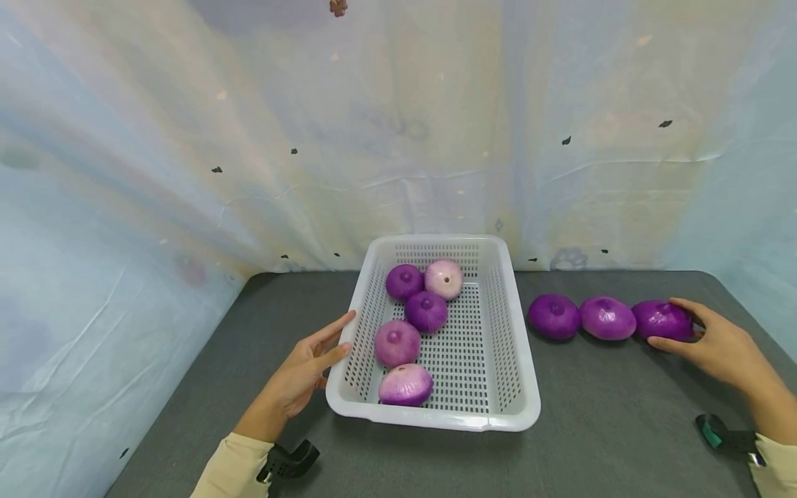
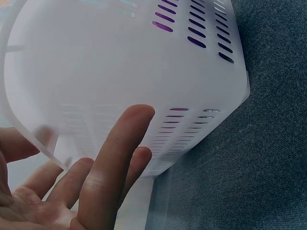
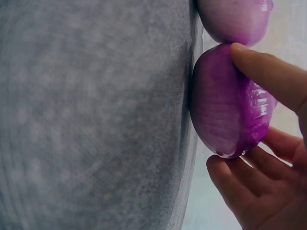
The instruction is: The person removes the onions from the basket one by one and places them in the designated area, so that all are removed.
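Note:
A white perforated plastic basket stands on the table with several purple onions in it, among them a pale one at the back and a two-toned one at the front. My left hand holds the basket's left rim; in the left wrist view its fingers lie along the outer wall. On the right, three purple onions sit in a row. My right hand grips the outermost onion, thumb on one side and fingers round the other, with the onion still low at the tabletop.
The middle onion and the inner onion of the row lie between the basket and my right hand. A dark grey cloth covers the table. Behind it hangs a pale patterned curtain.

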A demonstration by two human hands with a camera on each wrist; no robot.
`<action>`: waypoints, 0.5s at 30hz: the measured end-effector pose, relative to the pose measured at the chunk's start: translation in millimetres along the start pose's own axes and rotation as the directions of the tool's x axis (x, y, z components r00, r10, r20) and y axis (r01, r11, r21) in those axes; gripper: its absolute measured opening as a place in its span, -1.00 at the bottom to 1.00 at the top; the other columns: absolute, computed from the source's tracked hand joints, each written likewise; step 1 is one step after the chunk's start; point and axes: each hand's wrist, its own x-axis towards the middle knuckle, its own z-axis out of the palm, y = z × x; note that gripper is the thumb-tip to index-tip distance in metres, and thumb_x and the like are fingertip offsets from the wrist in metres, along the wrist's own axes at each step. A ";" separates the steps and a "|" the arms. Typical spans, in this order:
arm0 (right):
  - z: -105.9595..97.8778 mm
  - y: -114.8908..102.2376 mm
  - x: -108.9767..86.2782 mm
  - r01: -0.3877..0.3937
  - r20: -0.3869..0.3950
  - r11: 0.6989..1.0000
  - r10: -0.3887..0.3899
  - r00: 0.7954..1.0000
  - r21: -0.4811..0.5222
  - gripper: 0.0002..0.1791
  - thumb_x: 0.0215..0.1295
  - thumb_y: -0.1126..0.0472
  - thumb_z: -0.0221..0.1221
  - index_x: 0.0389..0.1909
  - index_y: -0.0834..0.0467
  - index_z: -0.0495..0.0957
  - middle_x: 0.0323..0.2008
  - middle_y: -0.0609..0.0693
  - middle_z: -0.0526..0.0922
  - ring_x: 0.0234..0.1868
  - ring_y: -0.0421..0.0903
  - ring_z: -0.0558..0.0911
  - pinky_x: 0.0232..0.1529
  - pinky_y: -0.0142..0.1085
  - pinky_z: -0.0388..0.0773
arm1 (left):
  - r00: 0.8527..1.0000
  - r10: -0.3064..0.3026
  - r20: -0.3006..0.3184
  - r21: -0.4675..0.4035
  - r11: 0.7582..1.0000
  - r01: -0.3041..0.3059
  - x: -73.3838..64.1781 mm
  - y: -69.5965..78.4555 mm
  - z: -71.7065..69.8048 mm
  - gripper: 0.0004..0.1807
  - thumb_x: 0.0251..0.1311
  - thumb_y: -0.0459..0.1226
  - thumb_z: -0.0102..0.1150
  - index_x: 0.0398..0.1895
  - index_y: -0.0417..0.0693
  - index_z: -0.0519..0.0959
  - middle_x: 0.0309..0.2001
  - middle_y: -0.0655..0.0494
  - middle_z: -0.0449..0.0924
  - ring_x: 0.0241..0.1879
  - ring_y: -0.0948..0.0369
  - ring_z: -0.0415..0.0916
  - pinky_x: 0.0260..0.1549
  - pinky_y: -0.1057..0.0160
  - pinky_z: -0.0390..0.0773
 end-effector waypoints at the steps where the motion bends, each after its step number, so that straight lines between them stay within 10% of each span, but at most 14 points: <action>1: 0.2 0.2 0.2 0.004 -0.001 1.000 -0.004 1.000 0.000 0.10 0.19 -0.23 0.33 0.43 0.45 0.07 0.14 0.71 0.25 0.06 0.64 0.39 -0.12 0.39 0.45 | 1.000 0.001 0.002 0.001 1.000 -0.001 0.1 0.0 -0.1 -0.32 0.43 -0.16 0.12 0.55 0.34 0.15 0.58 0.07 0.04 0.26 -0.11 0.46 -0.20 -0.16 0.68; 15: -1.5 2.2 0.9 0.038 -0.007 0.999 -0.038 0.999 -0.010 0.13 0.14 -0.21 0.38 0.41 0.47 0.07 0.13 0.70 0.27 -0.01 0.61 0.48 -0.24 0.32 0.49 | 1.000 0.003 -0.002 0.002 1.000 -0.003 -0.4 0.3 0.4 -0.33 0.44 -0.17 0.10 0.55 0.33 0.15 0.57 0.05 0.05 0.26 -0.11 0.46 -0.20 -0.16 0.68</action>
